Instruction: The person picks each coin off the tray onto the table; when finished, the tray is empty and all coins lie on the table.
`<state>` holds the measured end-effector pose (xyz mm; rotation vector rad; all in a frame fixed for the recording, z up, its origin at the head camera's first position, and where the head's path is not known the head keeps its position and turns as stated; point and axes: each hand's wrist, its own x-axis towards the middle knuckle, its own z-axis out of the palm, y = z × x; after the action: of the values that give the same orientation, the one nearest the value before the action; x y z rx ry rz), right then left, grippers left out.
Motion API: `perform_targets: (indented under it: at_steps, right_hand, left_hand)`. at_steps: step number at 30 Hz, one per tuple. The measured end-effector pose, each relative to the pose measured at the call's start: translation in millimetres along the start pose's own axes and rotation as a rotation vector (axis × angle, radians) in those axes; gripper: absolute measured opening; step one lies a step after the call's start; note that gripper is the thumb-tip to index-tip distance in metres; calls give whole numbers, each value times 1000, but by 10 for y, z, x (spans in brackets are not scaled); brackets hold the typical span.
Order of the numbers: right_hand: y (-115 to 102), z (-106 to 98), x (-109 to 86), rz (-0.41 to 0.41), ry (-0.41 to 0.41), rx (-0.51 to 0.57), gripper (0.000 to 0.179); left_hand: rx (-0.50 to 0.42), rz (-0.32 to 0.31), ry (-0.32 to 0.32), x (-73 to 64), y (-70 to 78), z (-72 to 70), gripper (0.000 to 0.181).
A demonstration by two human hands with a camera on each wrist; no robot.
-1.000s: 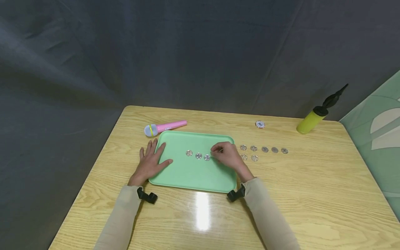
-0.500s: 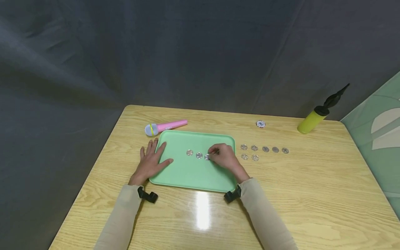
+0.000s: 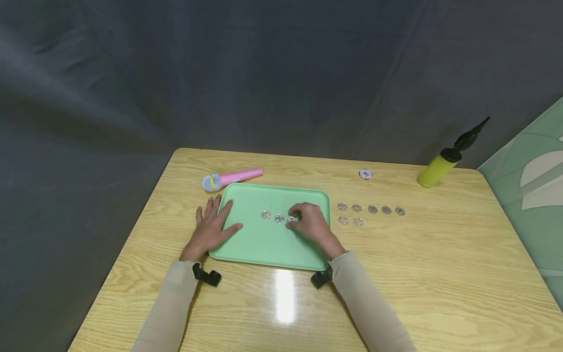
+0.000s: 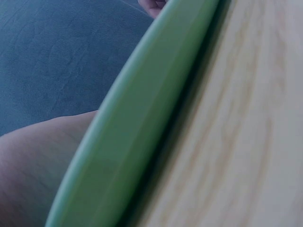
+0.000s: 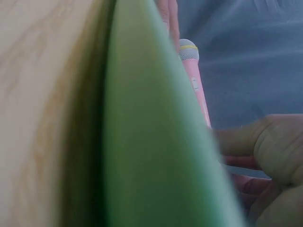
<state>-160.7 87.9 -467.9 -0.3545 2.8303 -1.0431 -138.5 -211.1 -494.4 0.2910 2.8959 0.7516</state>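
A light green tray point(image 3: 264, 247) lies on the wooden table with silver coins in a short row on it. My left hand point(image 3: 208, 231) rests with spread fingers over the tray's left rim, thumb reaching inside. Over the tray's right half, my right hand point(image 3: 312, 224) has its thumb and curled fingers around the rightmost coin point(image 3: 291, 220), partly hiding it. The middle coin point(image 3: 279, 218) and the left coin point(image 3: 266, 214) lie untouched beside it. In the right wrist view the tray wall point(image 5: 142, 123) hides the right fingertips.
Right of the tray, several more silver coins point(image 3: 372, 209) lie in two rows. A poker chip point(image 3: 365, 174) is behind them. A pink toy microphone point(image 3: 239, 177) lies behind the tray, and a yellow-green hand pump point(image 3: 437, 170) stands at the back right.
My right hand has moved left across the tray to the rightmost coin, and its thumb and fingers have spread to either side of it. The left hand has stayed in place.
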Motion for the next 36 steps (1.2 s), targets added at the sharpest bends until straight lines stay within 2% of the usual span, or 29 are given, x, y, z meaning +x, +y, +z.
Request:
perform_targets:
  at_steps: [13,36]
  right_hand:
    - [-81,23,-39,-16,17,-79,23]
    - [-93,10,-64,-15,-31,-87,25]
  left_hand:
    - [-13,-1,4,-1,4,-8,84]
    - [-5,-8,-12,9,-5,-5,83]
